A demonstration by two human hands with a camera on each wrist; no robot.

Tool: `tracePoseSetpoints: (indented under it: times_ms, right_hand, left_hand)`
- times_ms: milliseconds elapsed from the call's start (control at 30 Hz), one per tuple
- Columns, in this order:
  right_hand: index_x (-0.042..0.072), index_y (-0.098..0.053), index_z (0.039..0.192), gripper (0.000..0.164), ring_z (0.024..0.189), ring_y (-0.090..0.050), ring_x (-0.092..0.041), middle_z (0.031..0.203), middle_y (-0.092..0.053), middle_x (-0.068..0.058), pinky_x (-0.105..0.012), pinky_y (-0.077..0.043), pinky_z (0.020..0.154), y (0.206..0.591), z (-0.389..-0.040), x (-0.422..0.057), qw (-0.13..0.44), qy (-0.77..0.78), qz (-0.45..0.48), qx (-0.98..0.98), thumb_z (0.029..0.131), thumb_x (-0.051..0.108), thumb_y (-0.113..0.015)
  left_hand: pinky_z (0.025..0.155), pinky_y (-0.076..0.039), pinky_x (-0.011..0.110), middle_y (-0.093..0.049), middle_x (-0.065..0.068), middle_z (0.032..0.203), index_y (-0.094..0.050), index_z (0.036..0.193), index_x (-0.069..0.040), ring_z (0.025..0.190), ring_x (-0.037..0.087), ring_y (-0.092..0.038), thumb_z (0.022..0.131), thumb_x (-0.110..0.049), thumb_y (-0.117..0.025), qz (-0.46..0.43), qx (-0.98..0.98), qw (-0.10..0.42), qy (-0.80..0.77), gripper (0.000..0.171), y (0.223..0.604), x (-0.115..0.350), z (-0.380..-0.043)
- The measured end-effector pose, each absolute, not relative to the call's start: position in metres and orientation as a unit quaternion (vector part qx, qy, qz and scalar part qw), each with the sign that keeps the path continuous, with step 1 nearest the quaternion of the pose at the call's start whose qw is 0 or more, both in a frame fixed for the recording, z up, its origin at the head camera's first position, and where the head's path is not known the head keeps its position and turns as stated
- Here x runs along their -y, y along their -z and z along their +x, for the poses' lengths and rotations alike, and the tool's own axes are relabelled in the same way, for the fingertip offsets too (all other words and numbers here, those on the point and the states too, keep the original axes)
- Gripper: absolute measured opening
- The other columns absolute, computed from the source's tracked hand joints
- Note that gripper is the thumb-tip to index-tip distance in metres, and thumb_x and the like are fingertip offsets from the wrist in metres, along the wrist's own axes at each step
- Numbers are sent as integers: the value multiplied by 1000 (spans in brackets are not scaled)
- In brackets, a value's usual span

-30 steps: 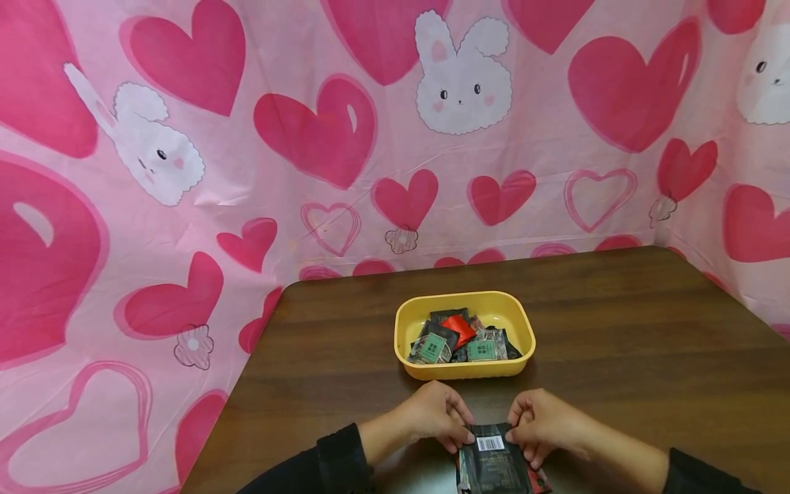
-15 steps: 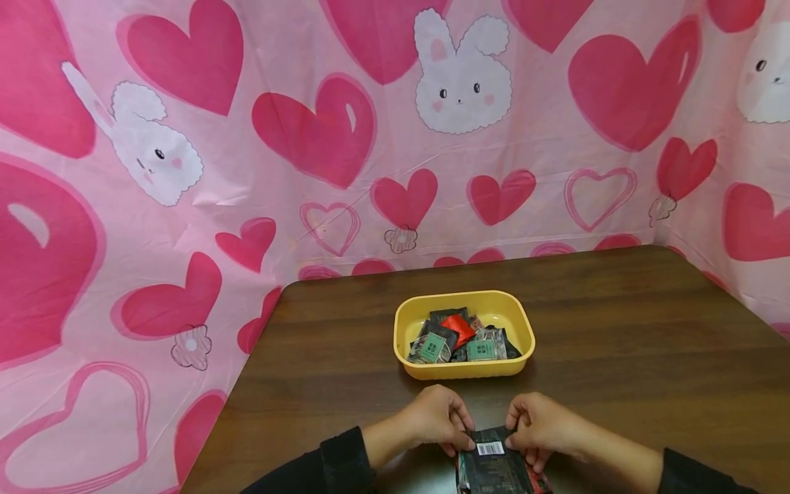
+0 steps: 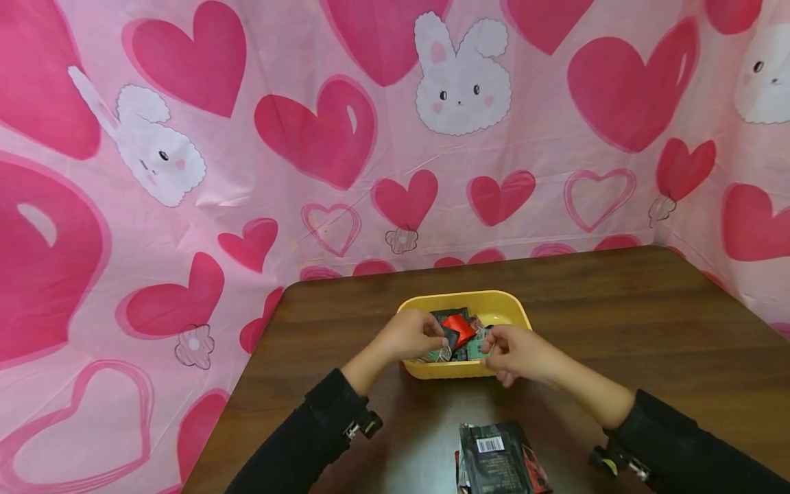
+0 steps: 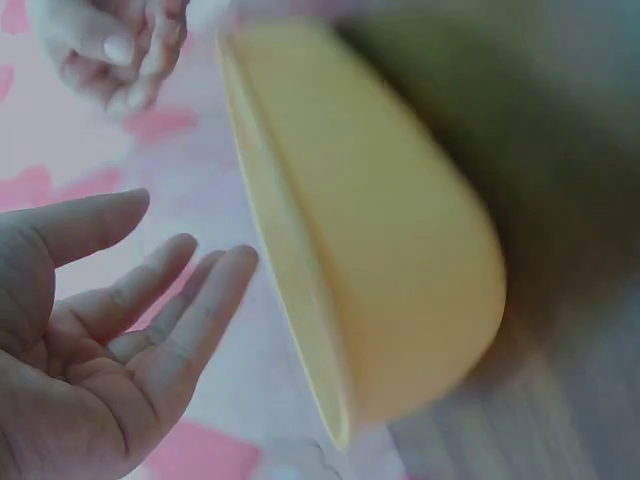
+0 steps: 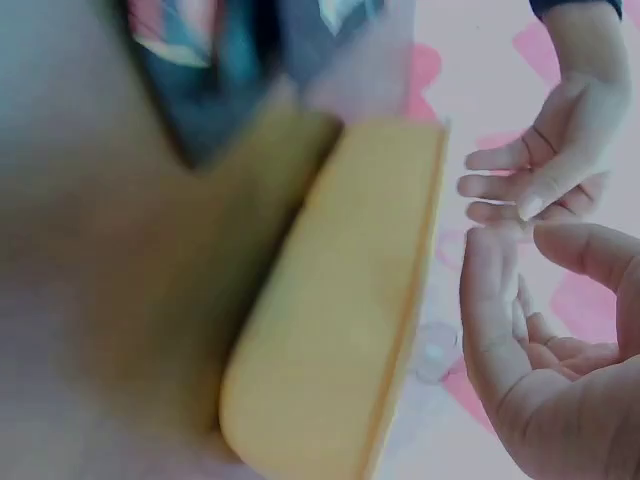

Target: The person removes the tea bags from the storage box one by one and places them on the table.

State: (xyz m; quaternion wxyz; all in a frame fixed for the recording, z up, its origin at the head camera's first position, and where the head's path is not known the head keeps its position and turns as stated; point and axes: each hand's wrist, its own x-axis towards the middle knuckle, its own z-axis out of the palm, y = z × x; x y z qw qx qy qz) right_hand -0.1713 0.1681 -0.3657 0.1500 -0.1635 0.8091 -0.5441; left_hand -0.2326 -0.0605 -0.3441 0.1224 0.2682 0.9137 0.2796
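Observation:
A yellow plastic bin (image 3: 432,370) holds several dark packets (image 3: 452,315) with green labels, and a red packet (image 3: 459,329) lies among them. Over the bin's left side is my left hand (image 3: 412,334), its fingers loosely bent with nothing between them; the left wrist view shows this hand (image 4: 130,340) beside the bin's rim. My right hand (image 3: 518,353) is over the bin's front right corner, thumb and fingers apart and holding nothing, as the right wrist view of the hand (image 5: 540,360) shows. Nearer to me lies a stack of black packets (image 3: 500,456), a white barcode on the top one.
Everything rests on a brown wooden table (image 3: 617,309). A pink cloth (image 3: 345,137) printed with hearts and rabbits hangs behind it and along the left. Small wrist devices (image 3: 370,423) sit on both black sleeves.
Both hands have let go of the black packet stack and moved forward, up over the yellow bin. The stack stays at the front of the table.

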Motion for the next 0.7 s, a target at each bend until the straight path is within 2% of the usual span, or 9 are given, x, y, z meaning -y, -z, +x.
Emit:
tracePoseSetpoints:
  times_ms: [200,300,433,467,633,700]
  right_hand:
    - [-16,-57,112,26,72,-61,-23,89,-59,-14,-34,-60,65,370,-218,-153,127,534,-100,-830,91,0,-60]
    - [-18,-56,116,31,76,-63,-25,96,-62,-18,-34,-60,66,381,-233,-147,127,525,-75,-838,91,0,-59]
    - [-19,-55,118,34,72,-64,-22,101,-63,-20,-33,-60,65,393,-243,-142,132,521,-54,-841,90,-1,-60]
    - [-19,-55,117,33,71,-64,-21,100,-63,-20,-32,-60,64,395,-245,-141,132,520,-52,-842,90,-1,-60]
    - [-16,-62,107,23,60,-60,-15,85,-64,-14,-29,-59,59,401,-249,-136,136,515,-45,-845,87,-4,-61]
    - [-13,-65,101,17,57,-58,-14,79,-62,-11,-28,-58,56,402,-249,-134,138,512,-46,-847,87,-5,-61]
  left_hand:
    - [68,-55,29,-68,4,95,-72,107,-3,73,13,-60,92,-21,-69,215,-939,139,-230,24,348,63,-275]
    - [66,-50,28,-64,5,88,-72,100,-1,70,14,-53,93,-19,-67,208,-951,141,-180,20,358,55,-284]
    - [61,-43,28,-55,4,74,-69,83,-1,67,17,-46,93,-14,-65,203,-962,130,-125,17,368,43,-289]
    - [61,-44,27,-56,2,74,-69,83,-4,68,16,-48,92,-13,-65,201,-965,121,-115,13,370,41,-289]
    - [56,-37,28,-41,1,63,-58,68,-6,61,18,-40,86,-8,-66,191,-973,97,-85,20,374,36,-290]
    - [55,-37,28,-43,2,63,-61,67,-5,61,18,-39,84,-8,-67,188,-974,91,-85,18,374,36,-290]
